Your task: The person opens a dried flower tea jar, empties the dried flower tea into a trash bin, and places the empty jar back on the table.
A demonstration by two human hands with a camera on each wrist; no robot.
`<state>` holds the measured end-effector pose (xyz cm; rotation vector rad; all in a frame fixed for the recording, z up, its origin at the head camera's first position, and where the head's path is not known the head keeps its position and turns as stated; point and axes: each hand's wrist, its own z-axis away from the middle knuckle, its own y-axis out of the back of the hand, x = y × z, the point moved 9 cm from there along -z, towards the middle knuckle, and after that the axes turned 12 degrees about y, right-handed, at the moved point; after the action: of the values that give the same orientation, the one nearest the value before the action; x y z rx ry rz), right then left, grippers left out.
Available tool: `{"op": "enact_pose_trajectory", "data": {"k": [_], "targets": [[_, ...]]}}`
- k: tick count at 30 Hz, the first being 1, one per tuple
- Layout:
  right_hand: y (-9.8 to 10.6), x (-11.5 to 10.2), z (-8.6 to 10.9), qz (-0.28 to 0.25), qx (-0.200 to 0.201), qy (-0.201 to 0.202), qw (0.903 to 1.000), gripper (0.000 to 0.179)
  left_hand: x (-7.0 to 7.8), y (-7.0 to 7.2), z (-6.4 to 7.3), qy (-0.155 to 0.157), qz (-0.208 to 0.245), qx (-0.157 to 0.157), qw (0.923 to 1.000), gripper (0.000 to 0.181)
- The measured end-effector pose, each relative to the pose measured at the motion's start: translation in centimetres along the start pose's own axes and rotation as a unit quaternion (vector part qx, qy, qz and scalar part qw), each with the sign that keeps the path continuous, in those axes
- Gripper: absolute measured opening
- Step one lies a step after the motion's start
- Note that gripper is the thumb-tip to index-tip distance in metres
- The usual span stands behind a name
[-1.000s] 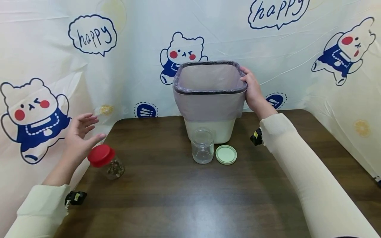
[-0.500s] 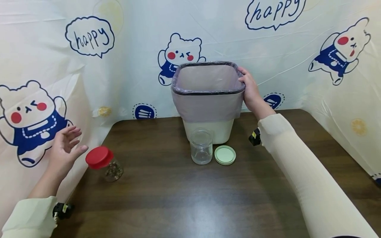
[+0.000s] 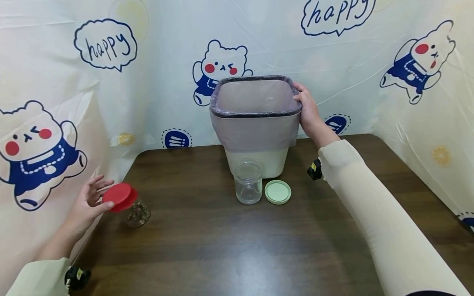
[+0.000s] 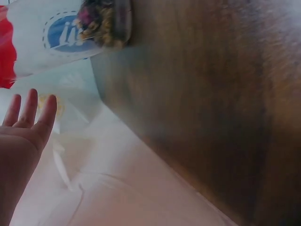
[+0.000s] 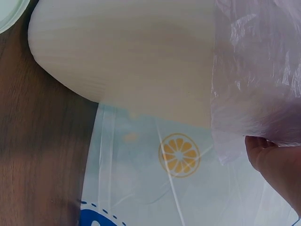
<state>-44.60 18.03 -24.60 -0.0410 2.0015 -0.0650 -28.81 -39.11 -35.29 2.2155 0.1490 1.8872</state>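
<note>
My left hand [image 3: 87, 205] is at the red lid [image 3: 119, 197] of a clear jar [image 3: 138, 213] on the table's left side, thumb in front and fingers behind it. Dried flower-like bits [image 4: 106, 23] fill part of that jar. In the left wrist view the fingers of the left hand [image 4: 23, 146] are spread, a little apart from the lid. At the back, my right hand [image 3: 310, 113] grips the right rim of a cream trash bin [image 3: 259, 164], thumb over the edge. A thin purplish bag [image 5: 254, 70] lines the bin and folds down outside it.
An uncovered, see-through glass jar [image 3: 248, 187] stands right in front of the bin. Beside it a pale green lid [image 3: 277, 192] lies flat on the brown wooden table [image 3: 207, 246]. A printed curtain [image 3: 166, 74] hangs behind the table and along its sides.
My left hand drew back to the left of the red-lidded jar, then came in toward its lid. My right hand keeps its grip on the bin; the head view has shifted slightly.
</note>
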Motion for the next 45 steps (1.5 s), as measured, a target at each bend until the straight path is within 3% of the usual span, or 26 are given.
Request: {"op": "enact_pose_trajectory", "data": {"k": [4,9,15,23,30,37,45], "targets": [[0.0,0.0,0.0,-0.001,0.001,-0.001,1.0,0.056,-1.4,-0.3,0.1,0.046,-0.063,0.009,0.9969,0.072],[0.1,0.0,-0.1,-0.003,0.004,0.001,1.0,0.056,-2.7,-0.7,0.2,0.093,-0.175,0.029,0.9798,0.073],[-0.1,0.0,-0.2,0.004,-0.001,0.005,1.0,0.056,-4.2,-1.4,0.5,0.15,-0.193,0.02,0.9696,0.077],[-0.1,0.1,-0.1,-0.004,0.002,0.001,1.0,0.057,-5.2,-2.2,0.4,0.121,-0.207,0.004,0.9709,0.072],[-0.1,-0.2,-0.2,-0.002,0.004,0.002,1.0,0.057,-5.3,-3.0,0.2,0.098,-0.205,-0.008,0.9739,0.069],[0.0,-0.3,-0.2,-0.002,0.005,0.003,1.0,0.057,-5.4,-3.6,-0.2,0.126,-0.207,-0.028,0.9698,0.072],[0.0,-0.2,0.1,-0.007,0.001,-0.008,0.9999,0.057,-5.4,-4.2,-0.7,0.132,-0.209,-0.045,0.968,0.069]]}}
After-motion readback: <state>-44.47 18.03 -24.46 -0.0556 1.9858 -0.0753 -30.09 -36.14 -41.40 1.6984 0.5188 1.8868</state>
